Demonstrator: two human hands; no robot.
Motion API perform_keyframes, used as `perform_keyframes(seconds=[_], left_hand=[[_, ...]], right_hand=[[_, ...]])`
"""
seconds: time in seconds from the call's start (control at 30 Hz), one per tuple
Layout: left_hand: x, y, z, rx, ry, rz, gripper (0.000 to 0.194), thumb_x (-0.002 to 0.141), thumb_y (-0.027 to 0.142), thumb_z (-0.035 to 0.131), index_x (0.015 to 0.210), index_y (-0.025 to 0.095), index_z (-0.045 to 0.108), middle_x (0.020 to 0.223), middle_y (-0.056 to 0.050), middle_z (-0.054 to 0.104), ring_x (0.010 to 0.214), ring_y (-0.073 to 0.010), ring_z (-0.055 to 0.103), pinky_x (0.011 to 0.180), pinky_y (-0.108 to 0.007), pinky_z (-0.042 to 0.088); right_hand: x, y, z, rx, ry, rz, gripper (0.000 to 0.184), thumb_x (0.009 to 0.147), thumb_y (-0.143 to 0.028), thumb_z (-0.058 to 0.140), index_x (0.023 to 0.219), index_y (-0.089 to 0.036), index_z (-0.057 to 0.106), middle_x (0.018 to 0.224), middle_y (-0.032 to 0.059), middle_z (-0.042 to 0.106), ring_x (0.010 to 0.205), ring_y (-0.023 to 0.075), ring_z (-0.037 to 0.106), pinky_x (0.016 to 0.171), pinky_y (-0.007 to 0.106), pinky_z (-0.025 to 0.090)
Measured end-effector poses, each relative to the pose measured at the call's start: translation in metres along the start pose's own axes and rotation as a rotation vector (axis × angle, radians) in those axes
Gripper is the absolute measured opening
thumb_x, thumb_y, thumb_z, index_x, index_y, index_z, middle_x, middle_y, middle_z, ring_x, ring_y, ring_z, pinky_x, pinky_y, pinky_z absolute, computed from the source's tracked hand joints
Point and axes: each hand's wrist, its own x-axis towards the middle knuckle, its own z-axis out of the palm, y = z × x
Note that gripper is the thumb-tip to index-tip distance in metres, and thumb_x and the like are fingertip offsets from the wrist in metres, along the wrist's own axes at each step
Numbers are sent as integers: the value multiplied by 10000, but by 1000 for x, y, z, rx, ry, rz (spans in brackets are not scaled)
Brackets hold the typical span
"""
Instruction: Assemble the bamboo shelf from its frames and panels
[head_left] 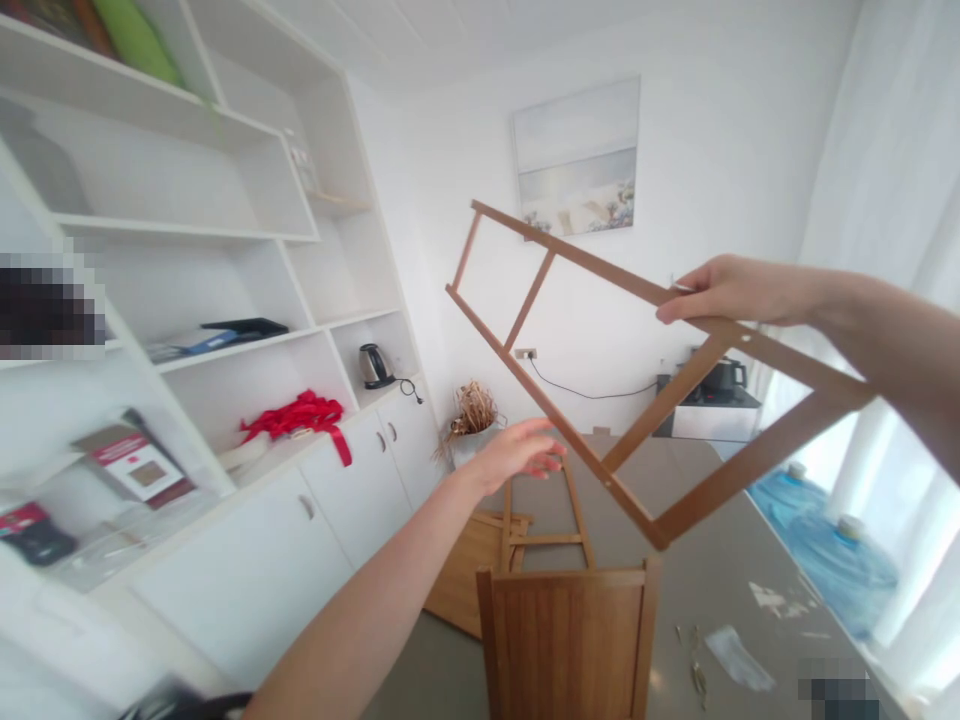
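Raised over the table, a ladder-like wooden frame with several crossbars tilts down to the right. My right hand grips its upper rail, thumb and fingers closed around the wood. My left hand is beside the lower rail with its fingers stretched out; whether a fingertip touches the rail I cannot tell. Beneath the raised frame, a second wooden frame and a flat wooden board rest behind an upright slatted wooden panel. The panel's lower part is cut off by the picture edge.
Small metal fittings and a clear plastic bag lie on the grey table. Blue water bottles stand along the right side. White shelves with a kettle and red ribbon line the left.
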Motion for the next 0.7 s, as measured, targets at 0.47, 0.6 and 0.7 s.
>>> perform_keyframes(seconds=[0.47,0.6,0.7], left_hand=[[0,110,-87,1277,924,827,764,682,440,704,1316,226,335,1436,-130,315,1366,-326,192,1096,-508,85],[-9,121,-85,1373,806,826,688,687,469,693,1260,213,411,1371,-116,408,1310,-308,294,1059,-472,168],[-6,120,-86,1459,610,679,445,754,509,602,1081,212,554,1080,-73,609,1115,-284,495,958,-439,287]], right_hand=[[-16,16,-8,-919,106,-564,307,751,-449,496,569,-202,480,443,-52,388,466,83,331,515,247,220],[-25,27,5,-904,65,-641,309,751,-426,486,541,-201,455,466,-33,429,506,96,372,533,263,212],[-33,37,23,-910,45,-661,311,767,-420,494,553,-194,504,487,-19,468,525,102,392,537,272,209]])
